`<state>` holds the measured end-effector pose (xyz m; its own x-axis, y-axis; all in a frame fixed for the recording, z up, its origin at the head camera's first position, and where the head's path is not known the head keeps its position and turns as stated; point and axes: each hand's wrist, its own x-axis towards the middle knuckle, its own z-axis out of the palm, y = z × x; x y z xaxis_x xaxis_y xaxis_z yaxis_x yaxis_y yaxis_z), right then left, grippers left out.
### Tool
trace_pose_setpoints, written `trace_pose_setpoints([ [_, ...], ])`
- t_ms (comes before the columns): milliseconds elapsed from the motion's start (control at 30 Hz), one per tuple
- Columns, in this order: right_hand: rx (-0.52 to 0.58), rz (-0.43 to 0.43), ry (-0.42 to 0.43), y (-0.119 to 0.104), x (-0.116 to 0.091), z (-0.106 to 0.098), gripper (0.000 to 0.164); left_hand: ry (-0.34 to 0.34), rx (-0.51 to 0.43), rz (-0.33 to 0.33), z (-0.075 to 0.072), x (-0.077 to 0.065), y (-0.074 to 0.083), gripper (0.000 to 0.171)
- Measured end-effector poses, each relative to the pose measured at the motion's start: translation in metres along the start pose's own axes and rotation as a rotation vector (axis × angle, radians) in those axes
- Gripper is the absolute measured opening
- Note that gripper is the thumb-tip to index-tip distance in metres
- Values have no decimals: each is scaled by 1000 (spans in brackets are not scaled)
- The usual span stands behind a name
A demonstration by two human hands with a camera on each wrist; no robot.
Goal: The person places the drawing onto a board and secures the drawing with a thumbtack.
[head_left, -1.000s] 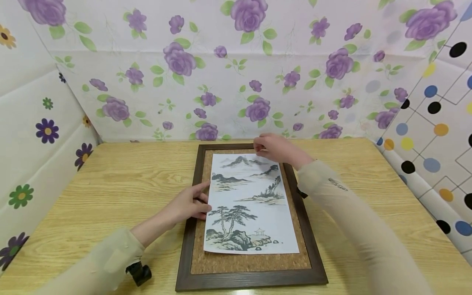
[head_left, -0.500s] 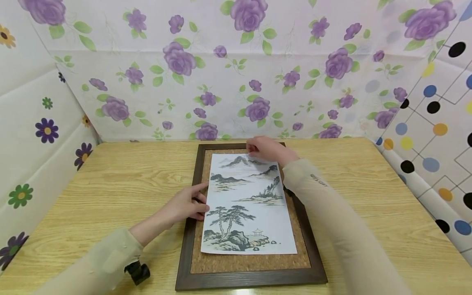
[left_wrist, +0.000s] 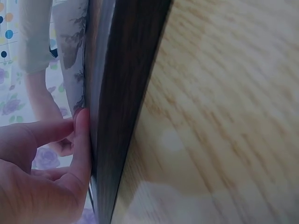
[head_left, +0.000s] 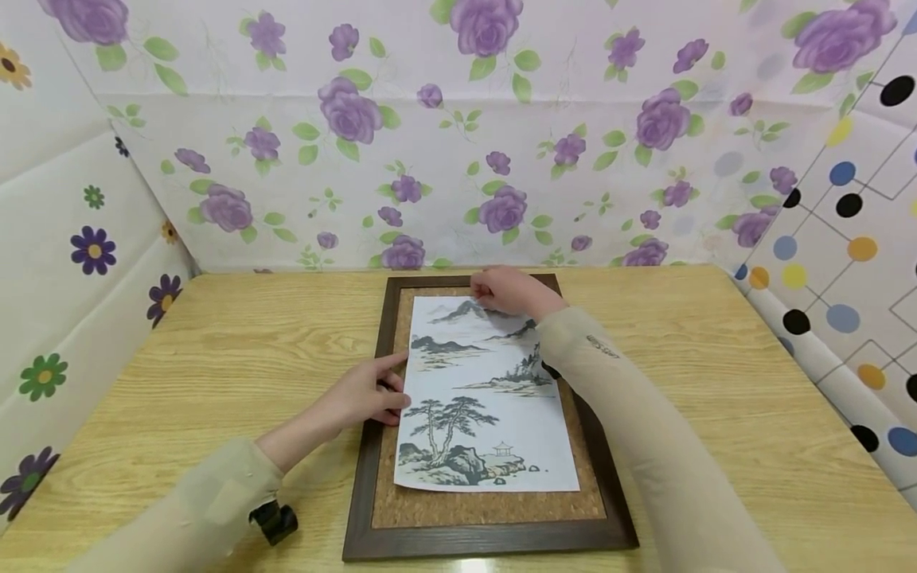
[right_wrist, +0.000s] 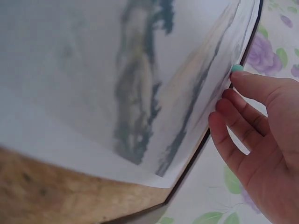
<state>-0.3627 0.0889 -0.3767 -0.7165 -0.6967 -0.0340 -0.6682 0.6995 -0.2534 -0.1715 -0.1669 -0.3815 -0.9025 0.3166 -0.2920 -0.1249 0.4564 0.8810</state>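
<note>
A sheet of paper [head_left: 516, 422] printed with an ink landscape lies on a cork board [head_left: 487, 509] with a dark brown frame [head_left: 494, 543]. At the paper's left edge rests my left hand [head_left: 361, 395], the index finger and thumb spread apart and touching the margin. My right hand [head_left: 512, 290] is at the paper's top edge. In the right wrist view, its thumb and index finger pinch a small teal push pin [right_wrist: 237, 68] against the sheet, mostly hidden by the fingers. Its other fingers curl loosely near the frame's edge.
The framed board lies on a wood-grain table [head_left: 265, 342]. A floral cloth [head_left: 430, 159] hangs behind it, with a dotted cloth [head_left: 852, 302] at the right and a flowered one at the left. A black strap mount [head_left: 274, 521] sits on the left sleeve.
My right hand has moved left along the paper's top edge. The paper has shifted slightly left on the board. My left hand stays at the left edge.
</note>
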Motion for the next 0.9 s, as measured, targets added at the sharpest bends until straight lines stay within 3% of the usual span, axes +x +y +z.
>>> trace_pose_setpoints([
  [333, -49, 12, -82, -8, 4, -7, 9, -13, 22, 22, 0, 0, -1, 78],
  [567, -107, -15, -62, -11, 6, -9, 10, -4, 20, 22, 0, 1, -2, 78],
  [900, -171, 33, -52, -18, 6, -8, 8, -13, 14, 21, -1, 2, -2, 78],
])
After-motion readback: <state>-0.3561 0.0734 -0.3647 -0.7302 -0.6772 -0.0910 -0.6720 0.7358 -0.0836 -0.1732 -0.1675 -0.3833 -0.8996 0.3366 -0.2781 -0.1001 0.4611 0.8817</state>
